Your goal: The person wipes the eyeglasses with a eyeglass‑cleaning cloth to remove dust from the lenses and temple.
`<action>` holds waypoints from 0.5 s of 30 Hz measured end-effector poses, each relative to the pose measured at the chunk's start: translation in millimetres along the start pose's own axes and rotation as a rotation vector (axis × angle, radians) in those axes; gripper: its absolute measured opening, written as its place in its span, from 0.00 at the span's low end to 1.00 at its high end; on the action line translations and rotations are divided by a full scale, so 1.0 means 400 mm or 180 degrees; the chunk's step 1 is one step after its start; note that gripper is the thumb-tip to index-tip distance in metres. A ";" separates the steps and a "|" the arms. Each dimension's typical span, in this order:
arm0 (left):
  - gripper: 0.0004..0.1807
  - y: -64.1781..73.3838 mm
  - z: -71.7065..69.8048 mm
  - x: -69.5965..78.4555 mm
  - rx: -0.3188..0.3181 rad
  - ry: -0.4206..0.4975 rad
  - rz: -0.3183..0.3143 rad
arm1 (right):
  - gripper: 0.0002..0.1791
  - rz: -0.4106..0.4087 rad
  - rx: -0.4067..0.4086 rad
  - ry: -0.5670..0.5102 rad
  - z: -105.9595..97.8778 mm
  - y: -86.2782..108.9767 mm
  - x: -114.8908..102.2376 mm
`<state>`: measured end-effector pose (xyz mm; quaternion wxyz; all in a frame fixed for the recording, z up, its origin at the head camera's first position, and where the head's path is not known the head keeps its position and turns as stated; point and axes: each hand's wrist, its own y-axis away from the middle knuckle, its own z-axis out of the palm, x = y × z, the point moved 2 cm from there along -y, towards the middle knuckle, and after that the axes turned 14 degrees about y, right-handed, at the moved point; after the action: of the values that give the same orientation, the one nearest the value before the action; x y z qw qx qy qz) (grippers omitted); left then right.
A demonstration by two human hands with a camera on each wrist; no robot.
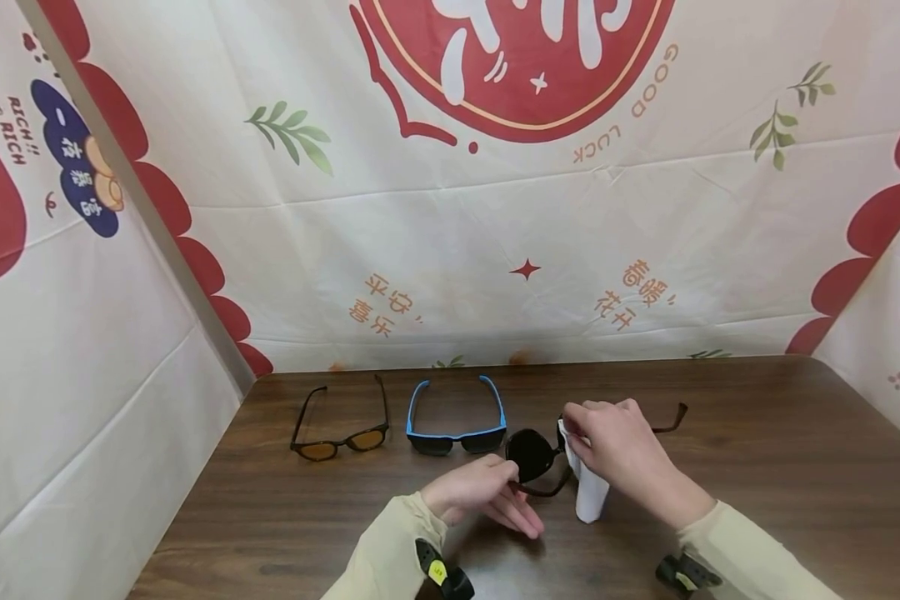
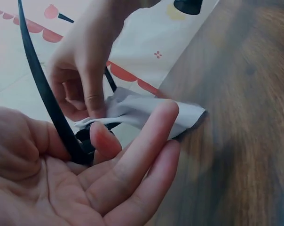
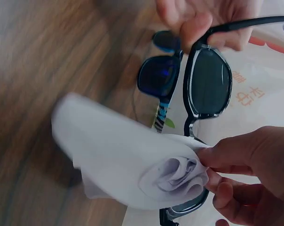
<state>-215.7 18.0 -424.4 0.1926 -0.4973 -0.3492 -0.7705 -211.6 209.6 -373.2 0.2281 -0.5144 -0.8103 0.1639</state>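
Observation:
Dark sunglasses (image 1: 529, 455) are held up above the table between both hands. My left hand (image 1: 487, 493) pinches their frame by the hinge at one end, its other fingers stretched out. With thumb and fingers, my right hand (image 1: 621, 442) presses a white cloth (image 3: 118, 155) around the other lens, which the cloth mostly covers. The loose part of the cloth hangs down beside the frame. In the right wrist view the bare lens (image 3: 210, 82) shows between the two hands. One temple arm (image 2: 43, 89) rises past the left palm in the left wrist view.
Blue-framed sunglasses (image 1: 457, 440) lie on the brown wooden table (image 1: 285, 533), just left of the hands. Farther left are dark-framed glasses with orange-brown lenses (image 1: 319, 451). A white printed cloth backdrop (image 1: 450, 233) stands along the table's back edge.

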 end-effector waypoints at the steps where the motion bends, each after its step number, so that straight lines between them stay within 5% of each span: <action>1: 0.14 0.001 -0.002 0.002 -0.0016 0.0014 -0.0005 | 0.19 -0.0015 -0.0088 -0.0060 0.000 0.002 0.000; 7: 0.16 0.003 -0.004 0.007 -0.0043 -0.0052 -0.0046 | 0.17 0.0101 -0.0537 0.0182 -0.004 0.017 0.003; 15: 0.14 -0.004 0.003 -0.004 0.0043 -0.0137 0.0020 | 0.12 0.0466 -0.0186 0.0590 -0.009 0.023 0.007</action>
<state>-215.4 20.1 -426.0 0.1909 -0.5136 -0.3569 -0.7566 -203.7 215.9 -374.0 0.2743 -0.5916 -0.7504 0.1081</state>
